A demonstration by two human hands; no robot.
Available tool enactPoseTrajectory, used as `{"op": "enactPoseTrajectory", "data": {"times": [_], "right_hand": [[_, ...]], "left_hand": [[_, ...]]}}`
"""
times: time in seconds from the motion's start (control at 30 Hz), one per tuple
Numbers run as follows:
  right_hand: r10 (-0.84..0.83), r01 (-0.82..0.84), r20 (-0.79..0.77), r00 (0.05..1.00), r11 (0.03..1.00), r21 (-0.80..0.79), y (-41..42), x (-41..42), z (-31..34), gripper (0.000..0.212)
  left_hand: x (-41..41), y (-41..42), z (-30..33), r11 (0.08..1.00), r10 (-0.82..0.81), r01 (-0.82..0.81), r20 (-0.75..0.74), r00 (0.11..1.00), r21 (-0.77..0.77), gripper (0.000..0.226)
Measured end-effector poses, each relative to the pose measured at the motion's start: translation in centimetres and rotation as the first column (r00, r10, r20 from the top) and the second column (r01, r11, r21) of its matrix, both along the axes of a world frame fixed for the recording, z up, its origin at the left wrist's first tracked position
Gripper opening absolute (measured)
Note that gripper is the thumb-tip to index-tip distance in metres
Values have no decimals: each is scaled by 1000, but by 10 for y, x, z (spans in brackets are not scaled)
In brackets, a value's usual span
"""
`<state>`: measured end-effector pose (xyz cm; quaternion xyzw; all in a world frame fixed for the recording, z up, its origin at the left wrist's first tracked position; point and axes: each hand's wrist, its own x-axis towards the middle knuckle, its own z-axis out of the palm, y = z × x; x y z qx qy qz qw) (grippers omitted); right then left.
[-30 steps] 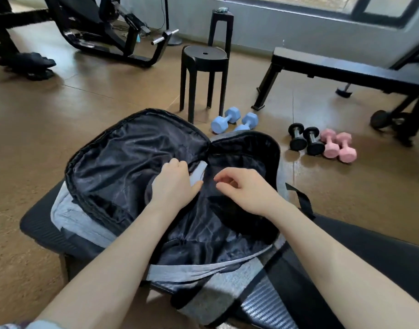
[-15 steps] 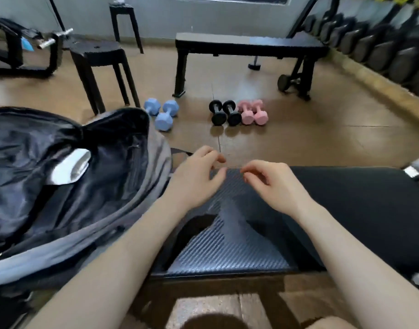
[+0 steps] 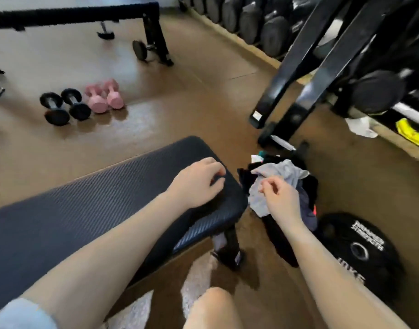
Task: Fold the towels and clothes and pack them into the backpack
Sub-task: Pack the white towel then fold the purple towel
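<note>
- Here the left hand [image 3: 196, 184] rests on the far end of the padded counter [image 3: 89, 210], its fingers [image 3: 215, 166] loosely curled against the dark textured pad and holding nothing that can be made out.
- The right hand [image 3: 281, 201] hovers just beyond the counter's end, over a pile of clothes [image 3: 286, 193] on the floor [image 3: 180, 96]; its fingers [image 3: 266, 186] are curled inward, thumb close to forefinger, and whether they actually pinch the cloth cannot be told (the picture is blurred there).
- On top of the pile lies a crumpled grey garment [image 3: 275, 176], touching or just under the right hand; beneath it are dark pieces, with a bit of teal and a bit of orange showing at the edges.
- The pile sits just beside the counter's leg [image 3: 230, 245], between it and a black weight plate [image 3: 360, 250] lying flat on the floor to the right.
- Farther off on the floor, well apart from the hands, stand two black dumbbells [image 3: 63, 106] and, just beside them, two pink dumbbells [image 3: 104, 96].
- A black bench [image 3: 73, 15] stands behind the dumbbells, and a rack of dark dumbbells [image 3: 251, 20] runs along the upper right.
- A bare knee [image 3: 213, 307] shows at the bottom edge.
</note>
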<state>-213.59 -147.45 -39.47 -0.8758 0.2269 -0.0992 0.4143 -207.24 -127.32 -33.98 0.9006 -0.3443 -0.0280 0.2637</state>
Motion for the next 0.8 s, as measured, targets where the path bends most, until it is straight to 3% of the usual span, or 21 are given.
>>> {"op": "enactPoseTrajectory", "data": {"times": [0.13, 0.37, 0.53, 0.67, 0.8], "right_hand": [[-242, 252, -145, 959, 966, 54, -80, 4, -78, 19], [-262, 372, -440, 859, 910, 182, -156, 50, -188, 17], [-333, 466, -476, 814, 863, 194, -191, 94, -233, 38], [-420, 603, -552, 720, 772, 200, -198, 116, -265, 59], [-557, 673, -444, 701, 723, 155, -188, 118, -264, 31]], "left_hand": [[37, -81, -31, 985, -122, 122, -8, 992, 120, 23], [86, -178, -75, 911, -243, 203, 71, 967, 358, 24], [114, -199, -109, 852, -246, 196, 42, 968, 486, 19], [124, -197, -124, 908, -161, 132, 40, 986, 398, 20], [125, -197, -130, 897, -164, 166, -39, 986, 410, 18]]}}
